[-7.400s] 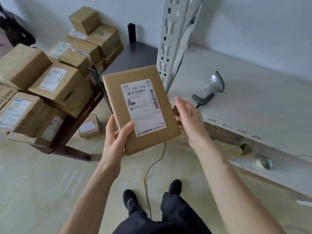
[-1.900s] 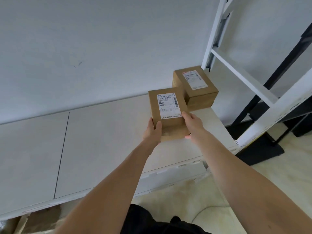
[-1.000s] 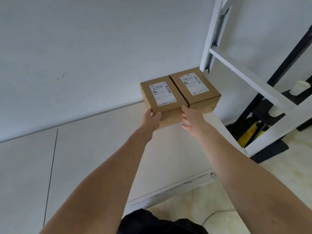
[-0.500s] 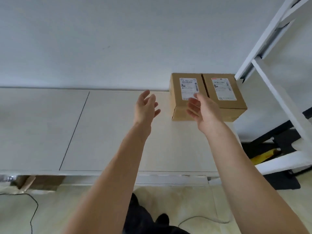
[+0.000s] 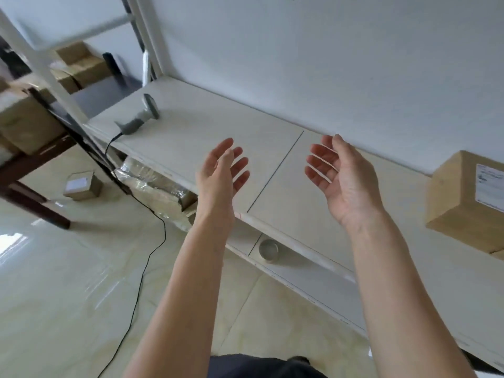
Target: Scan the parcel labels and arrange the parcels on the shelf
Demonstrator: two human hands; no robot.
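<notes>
Both my hands hang in the air over the white shelf [image 5: 207,137], palms turned toward each other, fingers spread and holding nothing. My left hand [image 5: 221,178] is above the shelf's front edge; my right hand [image 5: 343,178] is further right. A brown parcel [image 5: 461,203] with a white label stands on the shelf at the right edge of view, well clear of my right hand. The grey barcode scanner [image 5: 141,115] lies on the shelf's left end, its black cable dropping to the floor. More brown parcels [image 5: 27,124] are piled on a dark table at far left.
A white shelf upright [image 5: 41,64] crosses the upper left. A small box [image 5: 81,184] sits on the tiled floor beside the dark table's leg. A tape roll [image 5: 268,251] lies on the lower shelf, with a foil-wrapped bundle [image 5: 152,184] to its left. The cable [image 5: 152,246] trails across the floor.
The parcel I held now stands on the shelf beside the other one. Both hands have let go and drawn back, and my view has swung left toward the scanner and parcel pile.
</notes>
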